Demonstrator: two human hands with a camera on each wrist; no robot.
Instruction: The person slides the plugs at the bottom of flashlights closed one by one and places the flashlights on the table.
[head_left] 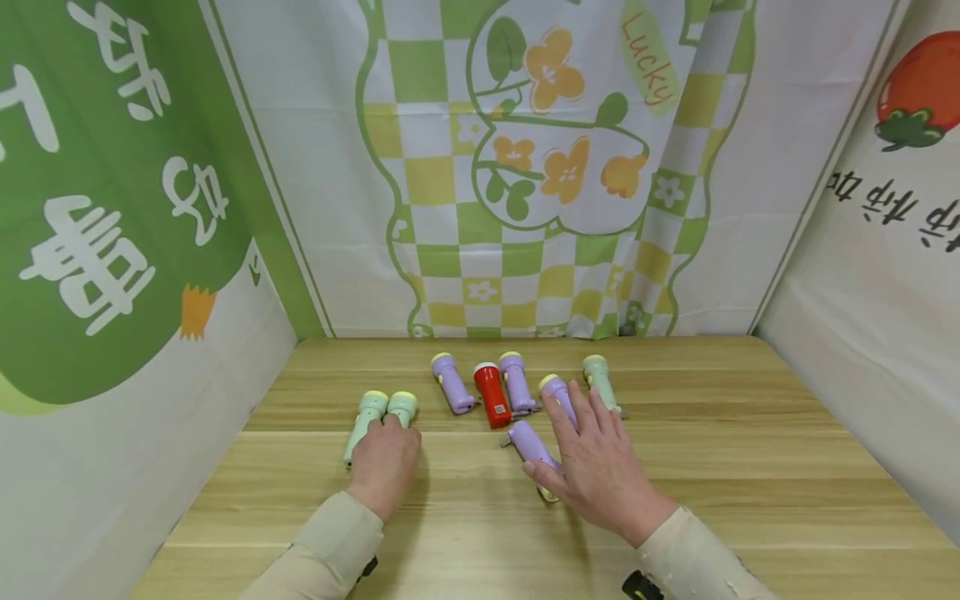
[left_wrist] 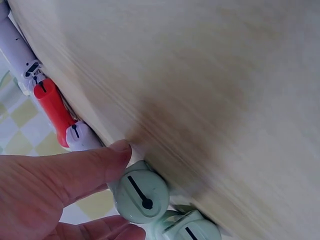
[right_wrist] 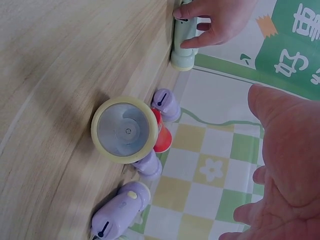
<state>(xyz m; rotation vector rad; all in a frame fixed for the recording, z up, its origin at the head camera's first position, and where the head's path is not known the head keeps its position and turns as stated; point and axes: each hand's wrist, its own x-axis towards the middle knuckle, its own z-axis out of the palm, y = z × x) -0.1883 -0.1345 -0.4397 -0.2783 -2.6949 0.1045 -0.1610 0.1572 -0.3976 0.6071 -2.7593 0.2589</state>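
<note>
My left hand [head_left: 385, 465] pinches a pale green flashlight [left_wrist: 142, 197] between thumb and fingers; in the head view it covers the flashlight's lower part. Against that one's left side lies another pale green flashlight [head_left: 362, 427]. My right hand [head_left: 603, 467], fingers straight and spread, hovers over the table. Nearest to it is a purple flashlight [head_left: 531, 443] lying slanted, its round pale-rimmed lens [right_wrist: 125, 129] facing the right wrist camera. Beyond the fingertips a second purple flashlight [head_left: 557, 388] is partly hidden. In the right wrist view, the palm is apart from the flashlights.
Towards the back of the wooden table [head_left: 480, 533] lie a red flashlight [head_left: 492, 396], two purple flashlights, one left [head_left: 453, 383] and one right [head_left: 516, 382] of it, and a pale green flashlight [head_left: 598, 379] farther right. Printed curtains [head_left: 322, 167] stand behind and at both sides.
</note>
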